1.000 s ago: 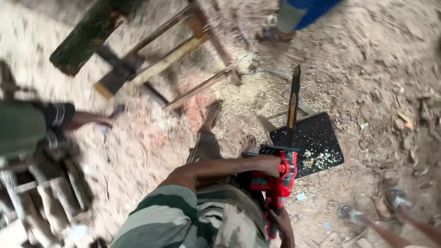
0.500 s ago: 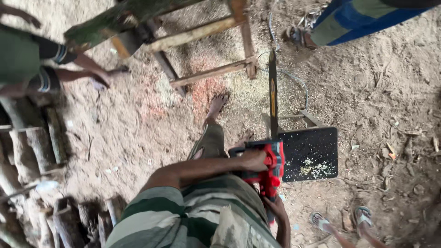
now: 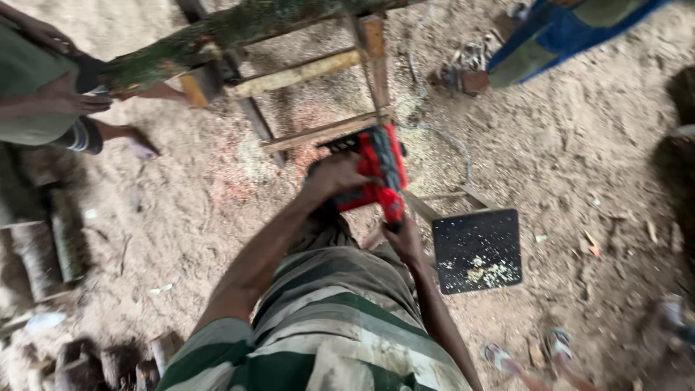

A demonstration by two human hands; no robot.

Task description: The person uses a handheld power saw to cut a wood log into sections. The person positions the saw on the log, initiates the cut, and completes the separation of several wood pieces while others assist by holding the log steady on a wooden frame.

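Observation:
I hold a red and black chainsaw [image 3: 376, 170] in front of me with both hands. My left hand [image 3: 334, 176] grips its top handle. My right hand [image 3: 402, 237] holds the rear handle below it. The saw's bar points away toward a wooden sawhorse [image 3: 318, 72] that carries a mossy log [image 3: 217, 36]. The bar itself is mostly hidden behind the saw body.
A black square board [image 3: 478, 250] sprinkled with sawdust lies on the sandy ground at right. A person in green [image 3: 36, 87] stands at the log's left end; another in blue [image 3: 557, 36] at top right. Cut logs [image 3: 43, 239] lie at left. Sandalled feet [image 3: 528, 351] show at bottom right.
The chainsaw has been lifted from beside the black board and swung up toward the sawhorse. The view has shifted down and right, bringing the log closer.

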